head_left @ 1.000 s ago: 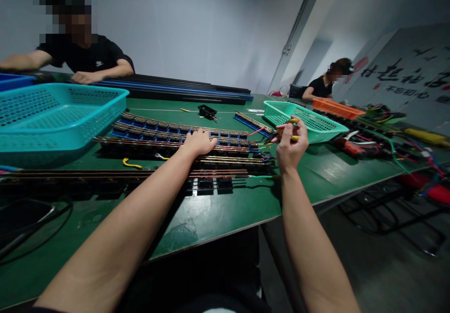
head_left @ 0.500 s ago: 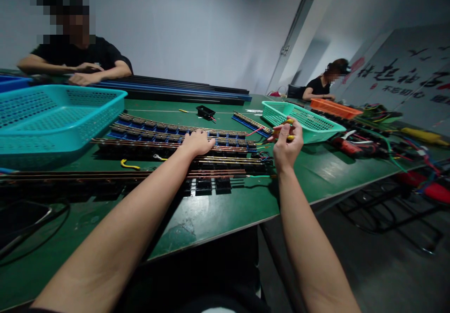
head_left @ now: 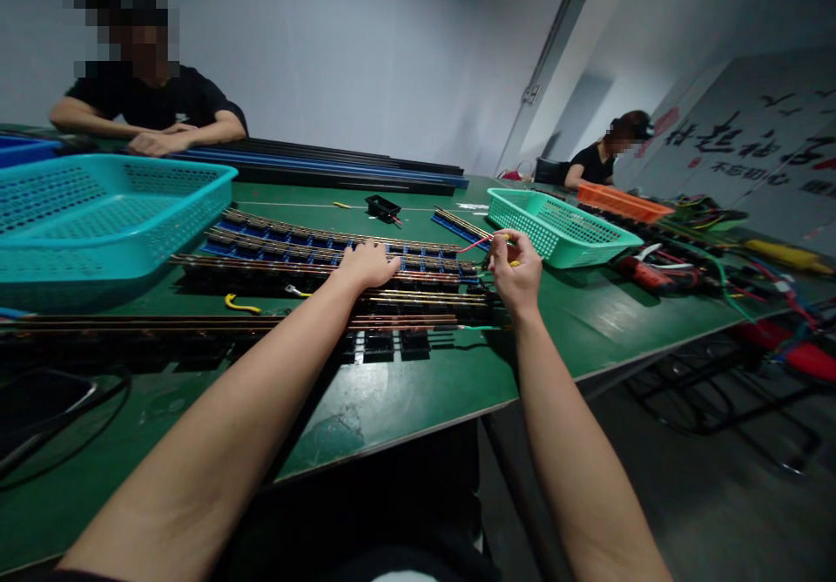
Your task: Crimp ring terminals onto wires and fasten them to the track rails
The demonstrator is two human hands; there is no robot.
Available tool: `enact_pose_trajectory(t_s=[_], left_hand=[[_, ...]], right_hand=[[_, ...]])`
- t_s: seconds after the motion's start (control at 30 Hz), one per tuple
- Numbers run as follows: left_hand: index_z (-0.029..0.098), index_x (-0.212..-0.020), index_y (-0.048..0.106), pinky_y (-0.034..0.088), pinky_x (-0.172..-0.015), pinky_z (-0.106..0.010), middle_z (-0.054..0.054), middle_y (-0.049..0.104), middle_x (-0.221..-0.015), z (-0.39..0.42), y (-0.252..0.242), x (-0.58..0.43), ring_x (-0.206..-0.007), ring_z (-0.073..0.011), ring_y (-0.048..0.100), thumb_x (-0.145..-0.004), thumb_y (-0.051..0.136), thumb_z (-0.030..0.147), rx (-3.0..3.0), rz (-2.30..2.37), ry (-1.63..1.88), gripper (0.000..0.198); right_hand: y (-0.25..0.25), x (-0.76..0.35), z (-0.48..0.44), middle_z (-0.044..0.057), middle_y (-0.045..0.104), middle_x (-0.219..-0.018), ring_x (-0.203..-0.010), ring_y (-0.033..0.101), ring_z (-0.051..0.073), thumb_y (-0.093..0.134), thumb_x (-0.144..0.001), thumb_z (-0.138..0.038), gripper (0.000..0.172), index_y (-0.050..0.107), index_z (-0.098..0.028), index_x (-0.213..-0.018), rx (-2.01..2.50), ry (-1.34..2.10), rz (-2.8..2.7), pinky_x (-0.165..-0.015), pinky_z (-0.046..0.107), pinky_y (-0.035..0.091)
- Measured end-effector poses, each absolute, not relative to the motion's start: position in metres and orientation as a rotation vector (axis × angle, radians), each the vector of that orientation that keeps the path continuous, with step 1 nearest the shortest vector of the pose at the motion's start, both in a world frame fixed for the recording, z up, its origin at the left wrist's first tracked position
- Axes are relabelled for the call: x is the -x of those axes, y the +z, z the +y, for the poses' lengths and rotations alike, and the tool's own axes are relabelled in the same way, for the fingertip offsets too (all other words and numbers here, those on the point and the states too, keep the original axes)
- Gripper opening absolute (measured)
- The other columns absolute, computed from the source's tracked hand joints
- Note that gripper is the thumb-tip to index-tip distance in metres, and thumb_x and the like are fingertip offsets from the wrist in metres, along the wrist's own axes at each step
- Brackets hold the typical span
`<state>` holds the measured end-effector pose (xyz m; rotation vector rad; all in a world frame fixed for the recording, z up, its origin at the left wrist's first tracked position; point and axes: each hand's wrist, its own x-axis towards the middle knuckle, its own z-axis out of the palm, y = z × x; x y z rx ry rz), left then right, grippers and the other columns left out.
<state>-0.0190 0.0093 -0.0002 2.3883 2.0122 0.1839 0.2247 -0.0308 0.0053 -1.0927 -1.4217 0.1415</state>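
My left hand [head_left: 367, 264] lies with its fingers spread on a row of long blue and black strips [head_left: 287, 249] that carry copper-coloured rods. At the right ends of these strips, my right hand [head_left: 521, 277] is closed around pliers with yellow handles [head_left: 515, 263]. Their jaws are hidden or too small to make out, close to the wire ends. A red wire [head_left: 475, 244] and green wires stick out there. Nearer to me, another long black strip with copper rods [head_left: 228, 325] runs across the table, and a bent yellow piece [head_left: 241, 306] rests behind it.
A turquoise basket [head_left: 189, 225] stands at left and a green basket [head_left: 567, 249] beyond my right hand. A small black tray [head_left: 382, 208] sits behind the strips. Red-handled tools [head_left: 646, 270] and an orange basket [head_left: 623, 201] are at right. Two people sit at the table's far side.
My right hand has moved left and slightly down with the pliers, closer to the wire ends. My left hand has stayed in place on the strips.
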Motion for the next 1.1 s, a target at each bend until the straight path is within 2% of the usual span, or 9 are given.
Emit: enact_pose_trajectory(t_s=[0.13,0.4,0.7,0.9,1.1], left_hand=[[0.013,-0.131,0.049,0.035,-0.099,-0.048,-0.018,0.045,-0.138,0.010,-0.001,0.019,-0.122,-0.0331,0.045,-0.087,0.022,0.055,-2.397,2.004,0.189,0.066],[0.014,-0.130,0.050,0.036,-0.098,-0.047,-0.018,0.046,-0.137,0.011,-0.003,0.020,-0.122,-0.0327,0.046,-0.087,0.021,0.055,-2.403,2.006,0.204,0.066],[0.012,-0.130,0.049,0.036,-0.097,-0.047,-0.019,0.047,-0.136,0.011,-0.002,0.020,-0.121,-0.0335,0.046,-0.087,0.020,0.054,-2.410,2.011,0.184,0.067],[0.011,-0.129,0.050,0.036,-0.096,-0.048,-0.019,0.046,-0.136,0.011,-0.003,0.019,-0.120,-0.0337,0.047,-0.087,0.021,0.054,-2.413,2.009,0.194,0.067],[0.012,-0.131,0.048,0.035,-0.097,-0.047,-0.018,0.045,-0.138,0.010,-0.002,0.019,-0.121,-0.0331,0.045,-0.087,0.019,0.054,-2.399,2.013,0.163,0.067]], right_hand=[[0.004,-0.217,-0.039,-0.004,0.050,-0.056,-0.046,0.040,0.008,0.055,-0.081,-0.053,0.034,0.063,-0.022,-0.092,1.188,0.116,-1.682,-0.047,0.022,0.031],[-0.002,-0.212,-0.041,-0.002,0.055,-0.057,-0.048,0.043,0.010,0.056,-0.080,-0.051,0.033,0.070,-0.026,-0.097,1.297,-0.027,-1.912,-0.050,0.023,0.031],[0.004,-0.210,-0.041,-0.003,0.056,-0.062,-0.051,0.048,0.009,0.049,-0.085,-0.050,0.032,0.059,-0.021,-0.095,1.235,-0.002,-1.525,-0.053,0.022,0.034],[0.005,-0.217,-0.031,-0.006,0.049,-0.056,-0.041,0.045,0.007,0.046,-0.085,-0.056,0.038,0.052,-0.019,-0.095,1.177,0.097,-1.170,-0.044,0.020,0.034],[0.011,-0.217,-0.040,0.000,0.061,-0.080,-0.044,0.051,0.005,0.048,-0.086,-0.051,0.037,0.049,-0.019,-0.106,1.028,0.205,-1.190,-0.043,0.021,0.043]])
